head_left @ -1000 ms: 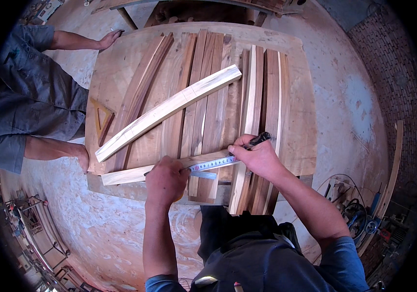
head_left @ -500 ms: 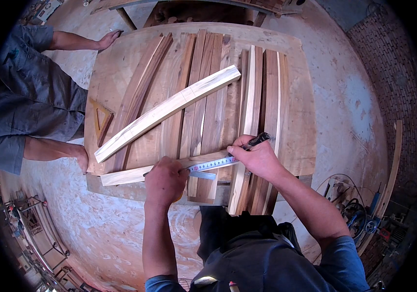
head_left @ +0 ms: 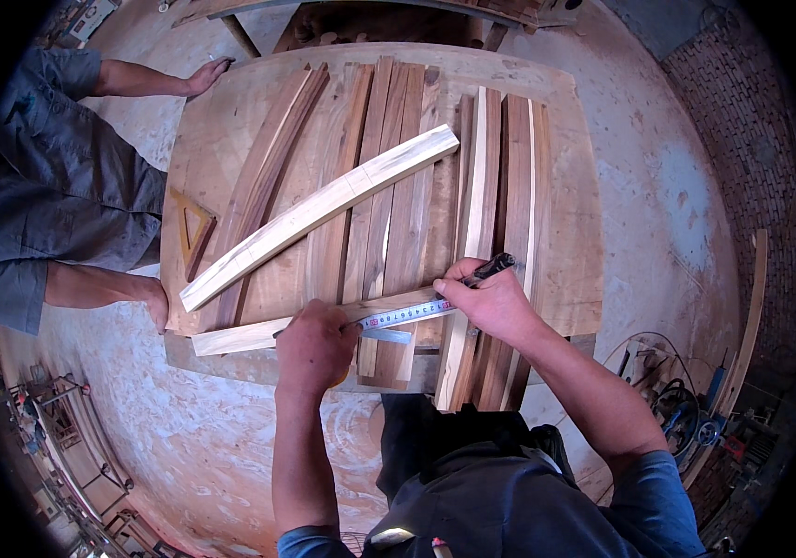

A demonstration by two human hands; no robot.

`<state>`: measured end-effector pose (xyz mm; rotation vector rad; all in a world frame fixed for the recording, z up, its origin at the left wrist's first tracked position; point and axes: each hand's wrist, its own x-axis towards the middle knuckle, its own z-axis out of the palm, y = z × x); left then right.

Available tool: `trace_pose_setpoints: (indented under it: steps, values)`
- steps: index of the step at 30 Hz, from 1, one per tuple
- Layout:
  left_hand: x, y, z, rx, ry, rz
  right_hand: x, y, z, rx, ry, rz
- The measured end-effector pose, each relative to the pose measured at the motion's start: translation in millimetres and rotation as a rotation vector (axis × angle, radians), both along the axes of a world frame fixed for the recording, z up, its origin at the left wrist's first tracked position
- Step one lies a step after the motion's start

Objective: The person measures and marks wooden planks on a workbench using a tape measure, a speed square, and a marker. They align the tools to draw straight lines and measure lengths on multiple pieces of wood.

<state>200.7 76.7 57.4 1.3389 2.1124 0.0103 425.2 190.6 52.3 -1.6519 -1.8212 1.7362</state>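
Near the front of the table, my left hand [head_left: 316,344] is closed round the case end of a tape measure [head_left: 403,314]; a bit of yellow shows beneath it. Its white blade runs to my right hand [head_left: 484,296], whose fingers pinch the far end. A black, marker-like tool [head_left: 491,269] is also held in that right hand. The blade lies along a pale wooden strip [head_left: 242,337] that passes under both hands. Beside my left hand a flat bluish-grey piece [head_left: 387,335] sticks out, with its other end hidden.
Another pale wooden bar [head_left: 319,214] lies slantwise over several brown boards [head_left: 389,205]. More boards [head_left: 524,186] lie at the right. A yellow set square [head_left: 195,232] rests near the table's left edge, where another person [head_left: 72,177] leans on the plywood tabletop [head_left: 565,149].
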Motion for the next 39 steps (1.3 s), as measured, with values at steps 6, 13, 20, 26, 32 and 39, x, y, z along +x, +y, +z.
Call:
trace_pose_setpoints:
  steps: [6,13,20,26,32,39]
  values:
    - [-0.8,0.6,0.0,-0.017,0.007,-0.007,0.6,-1.5,-3.2,0.019,0.039,-0.016]
    - [-1.2,0.1,-0.6,-0.008,-0.002,0.005,0.0,0.1,-1.5,0.005,0.008,-0.008]
    - [-1.2,0.7,-0.4,-0.006,-0.008,-0.006,0.6,-0.3,-4.1,0.051,0.050,-0.012]
    - [-1.0,1.0,0.2,-0.023,-0.009,0.011,1.0,0.0,-4.3,0.058,0.039,0.001]
    - [-1.9,-0.5,-2.3,0.012,0.000,-0.007,1.3,1.9,-1.7,-0.013,-0.007,0.009]
    - [-1.9,-0.3,-2.5,0.020,-0.003,-0.009,2.0,-0.3,-8.5,0.043,0.066,-0.007]
